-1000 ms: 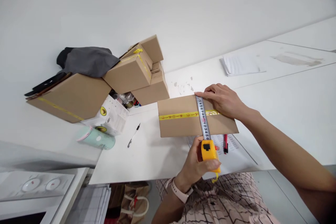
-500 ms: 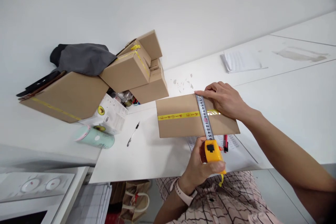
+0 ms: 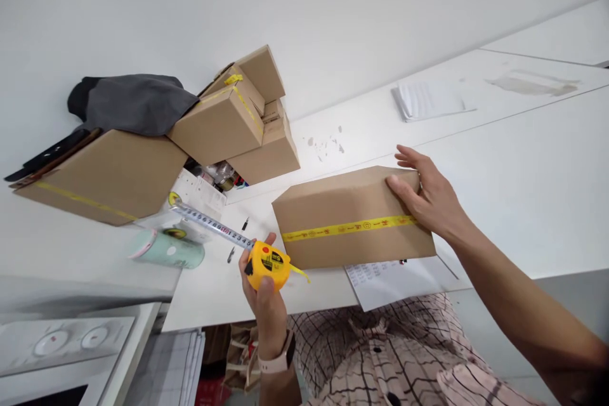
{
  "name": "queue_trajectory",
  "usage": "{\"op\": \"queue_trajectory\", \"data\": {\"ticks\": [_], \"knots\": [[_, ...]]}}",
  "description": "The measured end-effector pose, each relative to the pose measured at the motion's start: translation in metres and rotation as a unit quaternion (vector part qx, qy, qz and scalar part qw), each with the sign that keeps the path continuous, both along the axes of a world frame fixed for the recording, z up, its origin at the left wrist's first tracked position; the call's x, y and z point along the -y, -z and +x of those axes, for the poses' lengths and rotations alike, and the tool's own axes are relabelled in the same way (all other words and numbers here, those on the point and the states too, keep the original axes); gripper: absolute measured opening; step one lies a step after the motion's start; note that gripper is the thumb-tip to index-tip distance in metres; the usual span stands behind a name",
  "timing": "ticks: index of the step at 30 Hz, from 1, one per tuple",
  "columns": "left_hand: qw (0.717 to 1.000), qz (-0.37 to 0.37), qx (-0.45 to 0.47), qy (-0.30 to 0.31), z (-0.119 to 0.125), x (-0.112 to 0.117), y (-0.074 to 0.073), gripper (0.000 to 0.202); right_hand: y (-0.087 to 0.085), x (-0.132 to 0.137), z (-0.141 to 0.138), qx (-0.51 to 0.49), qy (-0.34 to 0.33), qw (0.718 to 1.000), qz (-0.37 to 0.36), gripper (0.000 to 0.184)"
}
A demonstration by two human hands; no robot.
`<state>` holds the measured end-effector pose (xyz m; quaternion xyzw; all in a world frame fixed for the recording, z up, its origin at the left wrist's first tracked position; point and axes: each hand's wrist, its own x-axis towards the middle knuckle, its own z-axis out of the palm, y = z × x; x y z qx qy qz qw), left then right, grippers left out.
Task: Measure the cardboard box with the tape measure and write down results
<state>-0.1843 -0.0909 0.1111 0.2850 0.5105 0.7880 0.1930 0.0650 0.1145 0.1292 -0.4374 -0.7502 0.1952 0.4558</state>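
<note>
A yellow tape measure (image 3: pixel 270 266) is gripped in my left hand (image 3: pixel 267 314), left of the box and over the table's front part. Its metal blade (image 3: pixel 209 223) sticks out to the upper left, free of the box. My right hand (image 3: pixel 431 200) holds the right end of a brown cardboard box (image 3: pixel 342 203), thumb on the upper face and fingers around the far edge. The box is tilted, with yellow printed tape along its face. A printed sheet (image 3: pixel 380 285) lies partly beneath it. The blade crosses in front of a pen (image 3: pixel 231 255).
Several cardboard boxes (image 3: pixel 219 130) are stacked at the left, with a dark grey cloth (image 3: pixel 136 103) on top. A mint-green cup (image 3: pixel 171 248) lies near a white carton. Papers (image 3: pixel 431 100) rest towards the wall. A white appliance with dials (image 3: pixel 66 337) stands lower left.
My left hand has moved left with the tape measure, taking the blade off the box. My right hand has shifted to the box's right end, and the box has been tilted.
</note>
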Motion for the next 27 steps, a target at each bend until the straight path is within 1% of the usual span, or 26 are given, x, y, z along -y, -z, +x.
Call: {"op": "queue_trajectory", "data": {"ticks": [2, 4, 6, 8, 10, 13, 17, 19, 21, 23, 25, 27], "knots": [[0.997, -0.03, 0.072, 0.029, -0.007, 0.0, 0.011, 0.06, 0.007, 0.009, 0.01, 0.001, -0.003, 0.998, -0.056, 0.059], [0.989, -0.045, 0.128, 0.05, -0.006, 0.001, 0.025, 0.053, 0.011, 0.016, 0.018, -0.004, -0.026, 0.994, -0.107, 0.053], [0.986, -0.048, 0.152, 0.052, -0.003, 0.003, 0.038, 0.049, 0.014, 0.022, 0.021, -0.025, -0.046, 0.991, -0.122, 0.047], [0.986, -0.043, 0.147, 0.058, -0.001, 0.001, 0.046, 0.049, 0.016, 0.023, 0.018, -0.055, -0.051, 0.992, -0.103, 0.041], [0.989, -0.041, 0.125, 0.069, -0.002, -0.006, 0.05, 0.051, 0.022, 0.019, 0.011, -0.087, -0.053, 0.992, -0.077, 0.037], [0.992, -0.046, 0.092, 0.075, -0.009, -0.02, 0.053, 0.054, 0.04, 0.006, -0.003, -0.125, -0.071, 0.988, -0.051, 0.033], [0.993, -0.062, 0.07, 0.074, -0.016, -0.035, 0.06, 0.056, 0.07, -0.009, -0.018, -0.168, -0.083, 0.979, -0.077, 0.032], [0.993, -0.071, 0.057, 0.069, -0.014, -0.037, 0.064, 0.054, 0.08, -0.012, -0.021, -0.183, -0.077, 0.976, -0.09, 0.033], [0.996, -0.069, 0.041, 0.047, -0.01, -0.037, 0.063, 0.054, 0.086, -0.012, -0.021, -0.184, -0.066, 0.977, -0.09, 0.035], [0.998, -0.054, 0.023, 0.015, -0.006, -0.035, 0.055, 0.06, 0.09, -0.01, -0.019, -0.169, -0.05, 0.981, -0.083, 0.038], [0.998, -0.046, -0.027, -0.013, -0.003, -0.035, 0.04, 0.07, 0.098, -0.006, -0.014, -0.161, -0.023, 0.984, -0.071, 0.042], [0.989, -0.067, -0.127, -0.025, -0.002, -0.036, 0.021, 0.076, 0.11, -0.001, -0.006, -0.163, 0.022, 0.984, -0.064, 0.044]]}}
